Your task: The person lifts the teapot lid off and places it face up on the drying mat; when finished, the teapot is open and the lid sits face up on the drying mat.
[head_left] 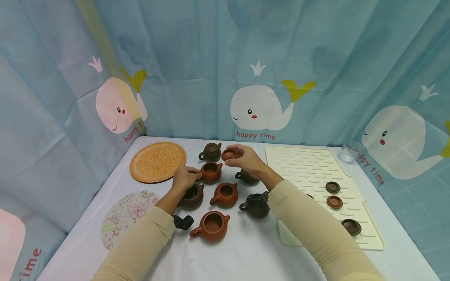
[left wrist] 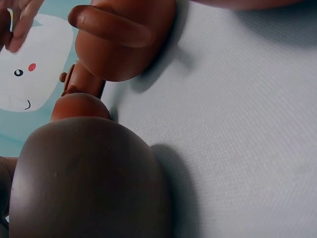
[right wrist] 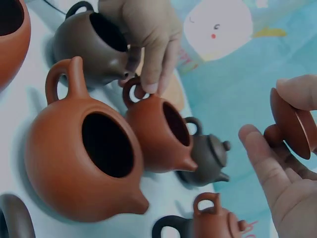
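Observation:
My left hand [head_left: 184,179] pinches the handle of a small reddish-brown teapot [head_left: 211,177], which has no lid on its mouth. In the right wrist view, the fingertips meet at that handle. Slightly to the right and farther back, my right hand [head_left: 249,160] holds a reddish-brown lid [right wrist: 290,121] between thumb and fingers, lifted and tilted. Under my left wrist stands a dark brown lidless teapot [head_left: 192,197]. Two more reddish lidless teapots, one in the middle [head_left: 225,195] and one in front [head_left: 212,225], are nearer me. Behind them is a lidded dark teapot [head_left: 212,151].
On the cream mat [head_left: 291,164] at right lie several lids, including a reddish one [head_left: 334,201]. A clear glass [head_left: 349,152] stands behind them. At left are an orange round mat [head_left: 158,162] and a butterfly-patterned mat [head_left: 135,210]. Another dark teapot [head_left: 258,210] sits by my right forearm.

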Demonstrator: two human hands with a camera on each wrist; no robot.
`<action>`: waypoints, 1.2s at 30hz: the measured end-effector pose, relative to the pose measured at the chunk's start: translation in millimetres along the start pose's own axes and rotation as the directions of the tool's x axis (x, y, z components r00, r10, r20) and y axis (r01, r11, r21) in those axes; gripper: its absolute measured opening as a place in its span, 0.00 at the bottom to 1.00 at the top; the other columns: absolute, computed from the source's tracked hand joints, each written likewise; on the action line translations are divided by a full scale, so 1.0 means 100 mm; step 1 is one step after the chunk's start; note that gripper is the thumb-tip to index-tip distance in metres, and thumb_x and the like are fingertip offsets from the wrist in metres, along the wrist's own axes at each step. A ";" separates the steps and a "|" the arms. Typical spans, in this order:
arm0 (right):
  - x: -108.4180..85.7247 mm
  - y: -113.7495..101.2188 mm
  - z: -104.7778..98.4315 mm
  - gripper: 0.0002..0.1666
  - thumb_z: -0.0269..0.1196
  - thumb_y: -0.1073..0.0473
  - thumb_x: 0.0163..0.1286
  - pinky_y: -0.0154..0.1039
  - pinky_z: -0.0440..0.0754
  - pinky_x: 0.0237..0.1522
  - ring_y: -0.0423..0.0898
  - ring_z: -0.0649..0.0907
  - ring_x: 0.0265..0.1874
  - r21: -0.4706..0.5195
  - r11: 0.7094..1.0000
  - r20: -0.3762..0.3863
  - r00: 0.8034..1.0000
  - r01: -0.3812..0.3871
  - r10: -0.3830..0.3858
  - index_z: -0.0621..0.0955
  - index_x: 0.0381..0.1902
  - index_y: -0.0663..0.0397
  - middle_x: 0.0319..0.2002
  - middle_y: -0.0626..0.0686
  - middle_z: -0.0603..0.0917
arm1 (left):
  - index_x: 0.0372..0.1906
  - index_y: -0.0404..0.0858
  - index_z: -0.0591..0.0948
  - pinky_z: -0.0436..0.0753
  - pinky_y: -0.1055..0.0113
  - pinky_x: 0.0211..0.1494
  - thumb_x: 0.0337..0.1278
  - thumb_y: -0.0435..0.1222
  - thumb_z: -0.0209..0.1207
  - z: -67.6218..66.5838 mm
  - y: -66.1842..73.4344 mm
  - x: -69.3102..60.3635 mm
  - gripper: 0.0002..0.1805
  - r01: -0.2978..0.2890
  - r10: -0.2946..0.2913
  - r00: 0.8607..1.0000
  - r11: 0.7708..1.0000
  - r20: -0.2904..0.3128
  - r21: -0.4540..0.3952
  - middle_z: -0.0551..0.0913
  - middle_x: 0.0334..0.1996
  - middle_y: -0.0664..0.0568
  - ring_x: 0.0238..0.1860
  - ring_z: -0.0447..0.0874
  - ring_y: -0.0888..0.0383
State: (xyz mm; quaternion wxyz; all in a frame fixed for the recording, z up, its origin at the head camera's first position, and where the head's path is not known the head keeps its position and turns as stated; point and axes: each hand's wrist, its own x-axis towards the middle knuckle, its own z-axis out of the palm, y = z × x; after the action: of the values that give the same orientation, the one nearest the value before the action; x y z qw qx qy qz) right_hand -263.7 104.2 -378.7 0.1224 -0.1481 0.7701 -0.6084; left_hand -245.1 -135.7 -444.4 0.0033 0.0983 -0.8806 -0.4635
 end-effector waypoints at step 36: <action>-0.80 0.14 -1.07 0.35 0.68 0.67 0.59 0.39 0.79 0.41 0.56 0.79 0.46 -0.245 0.968 -0.093 0.992 0.055 -0.080 0.72 0.64 0.59 0.54 0.63 0.76 | 0.37 0.37 0.89 0.70 0.51 0.56 0.55 0.35 0.65 -0.02 0.01 0.01 0.07 0.012 -0.012 1.000 1.000 0.027 -0.003 0.84 0.42 0.44 0.51 0.74 0.47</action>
State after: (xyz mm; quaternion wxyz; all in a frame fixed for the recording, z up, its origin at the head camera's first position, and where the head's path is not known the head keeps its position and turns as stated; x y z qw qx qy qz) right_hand -230.3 234.0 -366.7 0.0431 -0.1567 0.8381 -0.5207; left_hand -245.9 -137.0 -442.6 -0.0115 0.0974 -0.8793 -0.4660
